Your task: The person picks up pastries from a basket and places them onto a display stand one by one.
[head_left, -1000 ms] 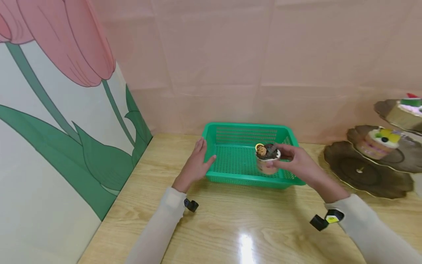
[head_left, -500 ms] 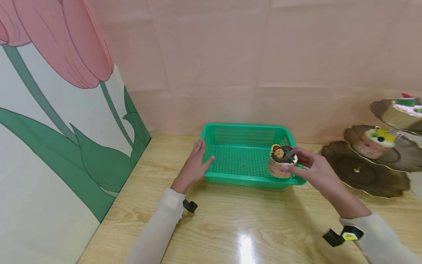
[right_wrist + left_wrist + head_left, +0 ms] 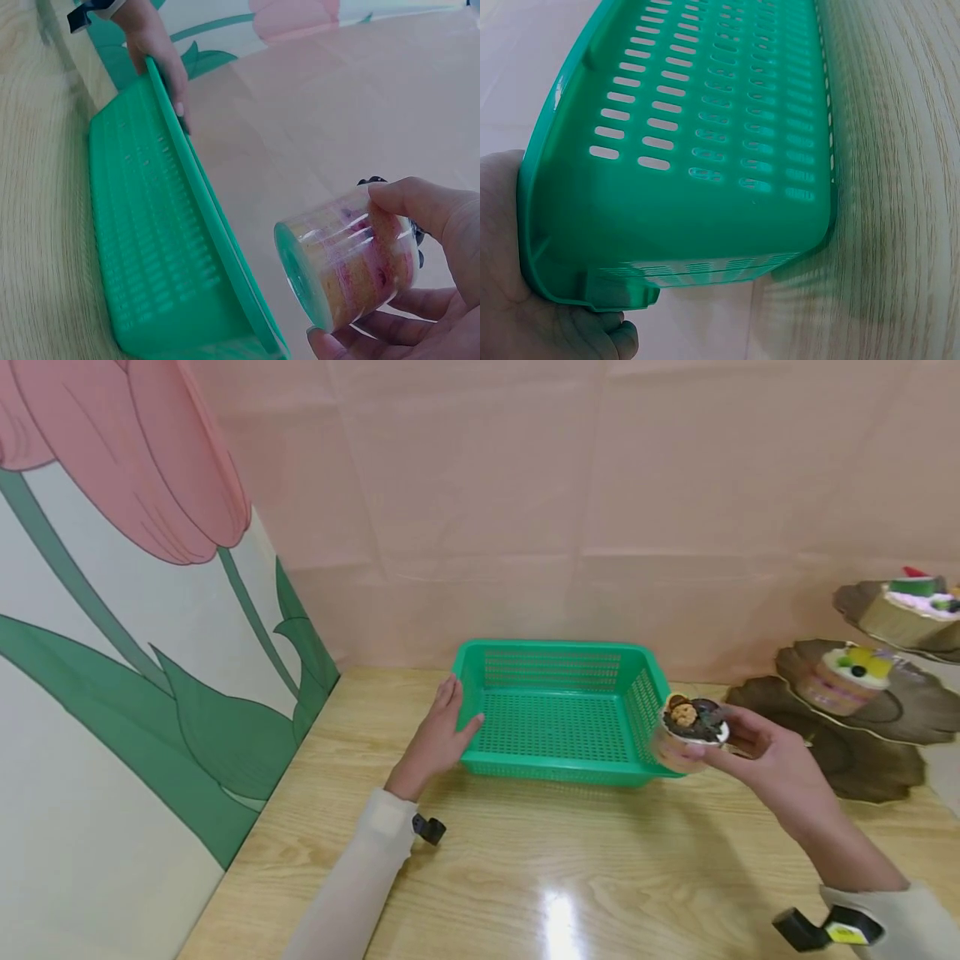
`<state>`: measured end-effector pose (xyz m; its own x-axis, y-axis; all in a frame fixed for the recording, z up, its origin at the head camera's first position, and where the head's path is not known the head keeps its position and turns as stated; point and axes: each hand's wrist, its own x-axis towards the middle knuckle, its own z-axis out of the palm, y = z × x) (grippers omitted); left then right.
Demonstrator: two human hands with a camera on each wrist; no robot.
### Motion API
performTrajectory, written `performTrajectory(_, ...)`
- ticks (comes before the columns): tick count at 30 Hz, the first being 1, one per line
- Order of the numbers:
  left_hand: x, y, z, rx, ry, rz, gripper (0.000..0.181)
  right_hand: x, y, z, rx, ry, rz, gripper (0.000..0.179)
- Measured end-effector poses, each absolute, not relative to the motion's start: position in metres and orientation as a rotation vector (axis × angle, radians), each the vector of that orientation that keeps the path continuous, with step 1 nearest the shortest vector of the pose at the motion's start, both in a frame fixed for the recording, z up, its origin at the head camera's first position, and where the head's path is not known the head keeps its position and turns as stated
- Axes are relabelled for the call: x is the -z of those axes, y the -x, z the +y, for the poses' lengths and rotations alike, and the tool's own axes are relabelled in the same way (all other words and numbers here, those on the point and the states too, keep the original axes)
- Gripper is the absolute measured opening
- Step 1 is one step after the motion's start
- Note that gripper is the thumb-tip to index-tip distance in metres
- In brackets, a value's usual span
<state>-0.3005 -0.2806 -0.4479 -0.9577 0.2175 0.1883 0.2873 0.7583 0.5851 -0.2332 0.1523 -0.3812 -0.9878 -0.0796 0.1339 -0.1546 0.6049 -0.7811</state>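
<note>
My right hand (image 3: pixel 783 772) holds a cake cup (image 3: pixel 678 753) by its side, between thumb and fingers, over the right end of a green plastic basket (image 3: pixel 555 770). Dark crumbs and a small cookie top the cup. Seen in the right wrist view, the clear cup (image 3: pixel 349 259) is tilted above the rim and shows pink and yellow cake layers. At the basket's left end my left hand (image 3: pixel 435 735) rests on the rim, fingers straight and thumb spread. The left wrist view shows that hand (image 3: pixel 506 277) along the rim (image 3: pixel 544 135).
On the right stands a tiered brown stand (image 3: pixel 930 697) with scalloped plates. A fruit-topped cake cup (image 3: pixel 840 685) sits on its middle tier and a cream-topped cake (image 3: pixel 903 614) higher up. A pink cloth (image 3: pixel 480 510) hangs behind the wooden table (image 3: pixel 480 860).
My right hand has carried the cake cup rightward, from over the basket's inside to its right end. The left hand has stayed at the left rim. The view has shifted slightly right.
</note>
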Motion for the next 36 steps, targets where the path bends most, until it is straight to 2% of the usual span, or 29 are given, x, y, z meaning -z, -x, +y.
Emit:
performTrajectory(13,0.443,0.300,-0.281,1.012,0.412,-2.839,0.078,0.384,0.216,0.191,-1.549,-0.104,-2.602,0.049)
performTrajectory(19,0.445,0.301,-0.281,0.996,0.411,-2.843,0.078,0.386,0.209,0.204,-1.584,-0.055,-2.560,0.053)
performTrajectory(25,0.447,0.302,-0.281,1.007,0.415,-2.834,0.077,0.390,0.203,0.215,-1.653,-0.105,-2.450,0.042)
performTrajectory(36,0.447,0.302,-0.283,0.986,0.425,-2.845,0.079,0.394,0.201,0.237,-2.006,-0.269,-2.070,0.050)
